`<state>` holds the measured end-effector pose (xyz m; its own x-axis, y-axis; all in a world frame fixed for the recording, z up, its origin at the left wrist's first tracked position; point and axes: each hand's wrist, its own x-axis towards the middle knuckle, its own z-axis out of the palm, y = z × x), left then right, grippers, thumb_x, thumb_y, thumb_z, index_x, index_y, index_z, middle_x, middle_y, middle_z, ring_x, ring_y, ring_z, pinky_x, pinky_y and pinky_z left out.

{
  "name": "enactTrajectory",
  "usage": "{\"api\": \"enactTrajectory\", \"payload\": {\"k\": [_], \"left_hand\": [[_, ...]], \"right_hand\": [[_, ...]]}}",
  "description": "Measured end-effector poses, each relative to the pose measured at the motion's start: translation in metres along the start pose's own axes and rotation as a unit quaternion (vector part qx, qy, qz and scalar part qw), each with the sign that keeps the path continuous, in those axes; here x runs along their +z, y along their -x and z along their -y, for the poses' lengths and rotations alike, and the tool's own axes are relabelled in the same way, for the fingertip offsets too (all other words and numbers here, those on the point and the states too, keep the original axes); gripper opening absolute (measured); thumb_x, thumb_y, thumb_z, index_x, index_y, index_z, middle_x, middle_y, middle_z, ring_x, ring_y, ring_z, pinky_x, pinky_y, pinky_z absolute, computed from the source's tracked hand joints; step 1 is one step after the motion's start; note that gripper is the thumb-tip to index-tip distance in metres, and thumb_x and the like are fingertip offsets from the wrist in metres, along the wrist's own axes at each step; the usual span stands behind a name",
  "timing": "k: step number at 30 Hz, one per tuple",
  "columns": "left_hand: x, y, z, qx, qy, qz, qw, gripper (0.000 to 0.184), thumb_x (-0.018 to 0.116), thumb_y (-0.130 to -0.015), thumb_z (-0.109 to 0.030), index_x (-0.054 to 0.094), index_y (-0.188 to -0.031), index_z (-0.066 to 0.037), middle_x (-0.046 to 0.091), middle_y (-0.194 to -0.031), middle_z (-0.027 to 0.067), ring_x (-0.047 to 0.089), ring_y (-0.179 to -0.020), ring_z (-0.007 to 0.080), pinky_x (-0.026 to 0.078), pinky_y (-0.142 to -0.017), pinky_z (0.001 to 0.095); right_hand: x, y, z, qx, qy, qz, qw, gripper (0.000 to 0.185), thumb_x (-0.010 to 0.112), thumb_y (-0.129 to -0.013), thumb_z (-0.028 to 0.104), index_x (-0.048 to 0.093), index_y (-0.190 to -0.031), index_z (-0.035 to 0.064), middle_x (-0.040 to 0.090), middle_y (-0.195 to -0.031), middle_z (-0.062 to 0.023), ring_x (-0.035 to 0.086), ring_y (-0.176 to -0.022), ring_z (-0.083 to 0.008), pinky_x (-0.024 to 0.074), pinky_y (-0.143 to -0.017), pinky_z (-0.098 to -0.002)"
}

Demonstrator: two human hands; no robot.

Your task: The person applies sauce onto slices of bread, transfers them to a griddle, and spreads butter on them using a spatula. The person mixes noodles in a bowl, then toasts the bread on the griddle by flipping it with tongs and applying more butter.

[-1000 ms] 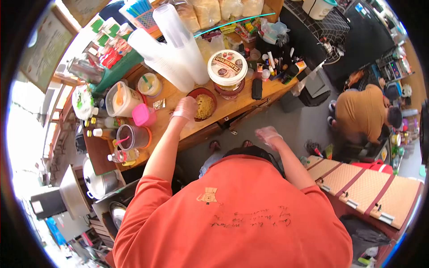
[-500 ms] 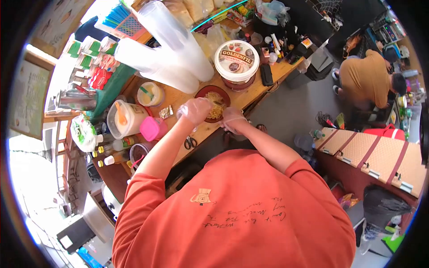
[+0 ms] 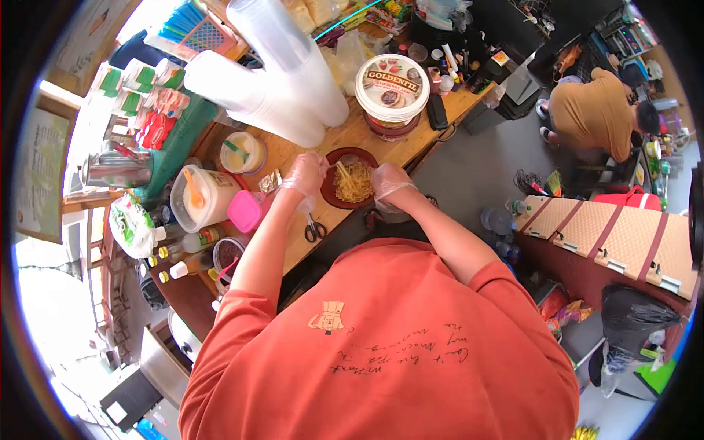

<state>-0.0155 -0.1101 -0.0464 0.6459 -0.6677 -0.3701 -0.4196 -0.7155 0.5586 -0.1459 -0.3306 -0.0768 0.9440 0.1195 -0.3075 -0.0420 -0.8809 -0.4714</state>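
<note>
A dark reddish-brown bowl (image 3: 331, 195) on the wooden counter holds yellow noodles (image 3: 356, 183). My left hand (image 3: 306, 174), in a clear plastic glove, is closed at the bowl's left side. From it a thin pale utensil (image 3: 341, 169) seems to reach into the noodles; its exact kind is too small to tell. My right hand (image 3: 394, 182), gloved as well, is curled against the bowl's right rim, with its fingertips partly hidden. Black-handled scissors (image 3: 315, 231) lie on the counter below my left wrist.
Behind the bowl stand a labelled white tub (image 3: 392, 88) and stacked clear plastic cups (image 3: 293, 95). A white container (image 3: 209, 196) and a pink lidded box (image 3: 248, 211) are to the left. A person in a brown shirt (image 3: 590, 110) bends over at the far right.
My left hand has shifted left off the noodles, to the bowl's side. My right hand has moved up along the right rim. The view has tilted slightly.
</note>
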Motion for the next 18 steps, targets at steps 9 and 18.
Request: {"api": "enactTrajectory", "payload": {"k": [9,18], "left_hand": [[-0.048,0.048,-0.070,0.018,-0.182,-0.001,0.983,0.015,0.056,-0.087,-0.013,0.067,-0.091,-0.003,0.069,-0.091,0.0219,0.068,-0.089,0.0407,0.055,-0.074,0.0495],[-0.029,0.042,-0.084,0.166,-0.395,-0.052,0.902,0.009,0.062,-0.080,-0.009,0.070,-0.081,-0.006,0.071,-0.078,0.0143,0.073,-0.074,0.0310,0.058,-0.059,0.0430]], "right_hand": [[0.011,-0.002,-0.004,0.007,0.019,-0.046,0.999,0.018,0.061,-0.079,0.010,0.076,-0.083,0.0002,0.070,-0.085,-0.0248,0.070,-0.083,-0.0400,0.0568,-0.076,-0.0455],[0.000,0.010,0.000,-0.054,0.114,-0.031,0.992,0.020,0.060,-0.080,0.015,0.076,-0.081,0.0021,0.072,-0.086,-0.0203,0.072,-0.084,-0.0337,0.0572,-0.076,-0.0421]]}}
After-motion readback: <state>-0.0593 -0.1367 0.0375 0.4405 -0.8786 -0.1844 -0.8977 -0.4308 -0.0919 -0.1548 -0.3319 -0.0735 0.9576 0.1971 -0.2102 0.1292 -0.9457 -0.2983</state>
